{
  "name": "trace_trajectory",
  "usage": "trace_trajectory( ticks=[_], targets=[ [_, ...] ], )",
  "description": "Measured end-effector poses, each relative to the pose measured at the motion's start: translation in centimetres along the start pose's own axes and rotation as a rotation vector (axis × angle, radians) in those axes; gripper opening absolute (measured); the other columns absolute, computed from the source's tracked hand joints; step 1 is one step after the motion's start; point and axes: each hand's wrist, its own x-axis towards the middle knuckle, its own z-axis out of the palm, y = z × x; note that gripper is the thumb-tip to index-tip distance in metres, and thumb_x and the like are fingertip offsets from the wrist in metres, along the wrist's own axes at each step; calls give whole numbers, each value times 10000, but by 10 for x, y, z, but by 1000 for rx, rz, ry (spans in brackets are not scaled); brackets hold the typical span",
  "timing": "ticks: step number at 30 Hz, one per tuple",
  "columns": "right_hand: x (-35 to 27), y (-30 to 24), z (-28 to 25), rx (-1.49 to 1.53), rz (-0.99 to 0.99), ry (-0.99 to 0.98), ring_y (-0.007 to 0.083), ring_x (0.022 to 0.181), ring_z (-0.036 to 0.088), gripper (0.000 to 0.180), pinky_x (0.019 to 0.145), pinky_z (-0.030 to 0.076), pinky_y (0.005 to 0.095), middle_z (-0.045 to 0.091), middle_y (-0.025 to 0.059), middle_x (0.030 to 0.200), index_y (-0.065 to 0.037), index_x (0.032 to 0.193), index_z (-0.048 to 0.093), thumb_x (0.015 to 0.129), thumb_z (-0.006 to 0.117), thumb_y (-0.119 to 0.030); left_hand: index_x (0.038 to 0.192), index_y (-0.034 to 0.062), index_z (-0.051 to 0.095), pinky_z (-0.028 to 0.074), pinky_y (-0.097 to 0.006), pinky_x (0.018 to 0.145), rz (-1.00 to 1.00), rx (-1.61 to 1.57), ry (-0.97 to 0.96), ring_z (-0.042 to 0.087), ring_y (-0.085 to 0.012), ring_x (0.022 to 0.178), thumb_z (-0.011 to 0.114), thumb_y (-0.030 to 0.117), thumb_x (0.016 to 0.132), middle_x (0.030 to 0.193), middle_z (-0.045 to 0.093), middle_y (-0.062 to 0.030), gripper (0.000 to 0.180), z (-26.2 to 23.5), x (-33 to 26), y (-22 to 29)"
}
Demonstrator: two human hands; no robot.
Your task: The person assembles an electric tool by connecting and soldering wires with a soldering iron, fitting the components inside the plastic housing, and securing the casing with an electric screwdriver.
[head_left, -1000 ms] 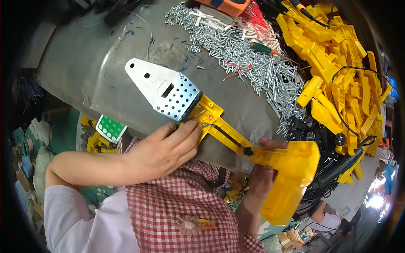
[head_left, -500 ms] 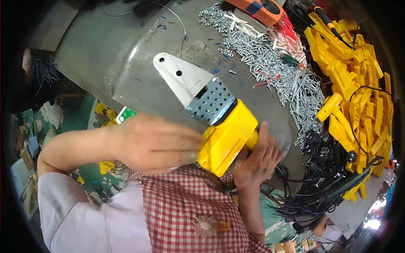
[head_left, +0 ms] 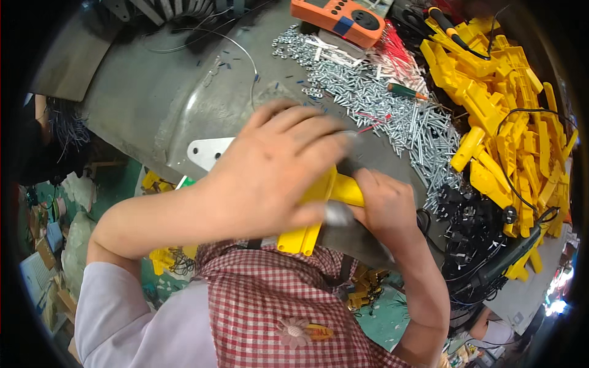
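Note:
My right hand (head_left: 388, 205) is closed round the yellow handle (head_left: 347, 191) of a tool that looks like a plastic pipe welder. My left hand (head_left: 276, 162) lies across the yellow housing (head_left: 299, 240), slightly smeared by motion. Its thumb and fingers are spread apart, with something greyish on the thumb tip and a fingertip. Beyond the left hand, the rounded end of the tool's flat metal plate (head_left: 206, 149) sticks out over the table. The perforated metal sleeve is hidden behind the hand.
Screws and bolts (head_left: 392, 116) cover the right of the grey table (head_left: 144, 116). An orange meter (head_left: 337, 23) stands at the back. Yellow plastic housings (head_left: 491, 104) are heaped at far right, with a green-handled screwdriver (head_left: 406, 91) nearby. Black plugs and cords (head_left: 469, 224) lie nearer.
The pipe welder has turned, its metal plate swinging left and nearer to me. My left hand has moved right and up across the housing. My right hand now wraps round the handle.

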Motion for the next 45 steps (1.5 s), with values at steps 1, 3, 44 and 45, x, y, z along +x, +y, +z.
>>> trace_trajectory(
  ticks=[1, 3, 44, 45],
  targets=[
    [1, 2, 0, 6, -3, -12, 282, 709, 610, 370, 585, 477, 357, 598, 85, 767, -72, 877, 553, 664, 742, -308, 1180, 13, 478, 399, -444, 908, 15, -10, -67, 498, -323, 1069, 683, 463, 683, 1138, 513, -152, 701, 5, 2, 6],
    [4, 9, -8, 127, -9, -48, 288, 739, 611, 370, 611, 478, 360, 605, 96, 793, -66, 901, 565, 677, 739, -305, 1176, 1, 474, 412, -432, 883, -50, -16, -212, 501, -315, 1043, 686, 452, 681, 1110, 512, -146, 702, 18, -3, 4],
    [-55, -69, 25, 1430, 450, -79, 39, 708, 549, 190, 619, 423, 183, 577, -26, 785, -46, 945, 568, 789, 653, 20, 1053, 52, 546, 497, -346, 713, -148, -541, -231, 608, -283, 850, 675, 58, 709, 917, 599, -108, 368, -3, -86, 26],
    [-57, -70, 29, 1434, 461, -51, 41, 713, 551, 197, 631, 427, 187, 578, -21, 775, -43, 951, 567, 788, 648, 30, 1047, 35, 567, 499, -327, 709, -95, -462, -249, 618, -272, 834, 692, 54, 692, 925, 610, -103, 377, -3, -87, 26]
  ],
)
